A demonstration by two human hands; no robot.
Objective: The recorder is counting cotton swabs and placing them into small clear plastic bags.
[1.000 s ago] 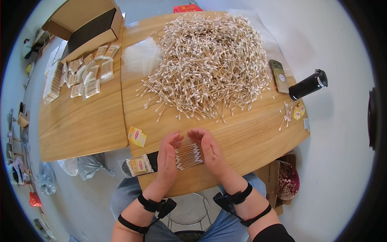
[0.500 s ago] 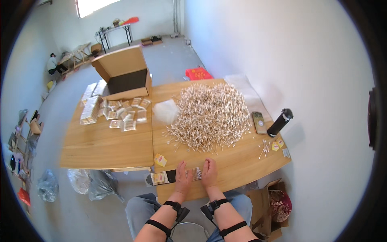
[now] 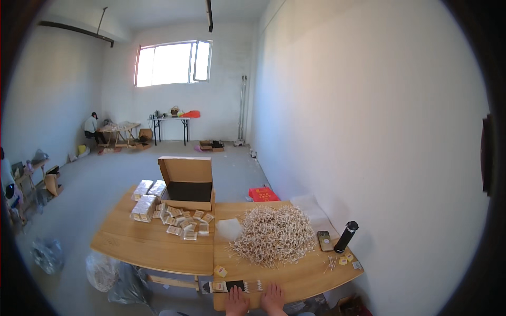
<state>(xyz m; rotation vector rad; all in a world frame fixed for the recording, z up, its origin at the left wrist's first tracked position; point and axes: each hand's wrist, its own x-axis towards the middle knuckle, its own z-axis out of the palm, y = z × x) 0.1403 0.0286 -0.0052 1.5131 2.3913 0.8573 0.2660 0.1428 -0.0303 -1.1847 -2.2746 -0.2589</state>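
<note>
My left hand (image 3: 236, 302) rests at the table's near edge with its fingers stretched out. It is close to a black strip (image 3: 235, 285). Beside it, my right hand (image 3: 273, 298) also lies with fingers extended, and neither hand appears to hold anything. A short row of cotton swabs (image 3: 255, 286) lies just beyond and between them. Left of the black strip is a clear packet of swabs with a yellow-and-white card (image 3: 217, 287). Further back rises a large heap of cotton swabs (image 3: 274, 235). My forearms are mostly out of the picture.
Filled clear packets (image 3: 184, 224) and an open cardboard box (image 3: 187, 192) occupy the left table (image 3: 153, 253). Right of the heap are a phone (image 3: 324, 241), a black bottle (image 3: 346, 237) and loose swabs (image 3: 330, 263). A person (image 3: 92, 128) sits far left.
The view has tilted upward, so the table and hands sit lower in the picture. My hands, earlier upright on both sides of the swab row, now lie flatter, nearer the table edge.
</note>
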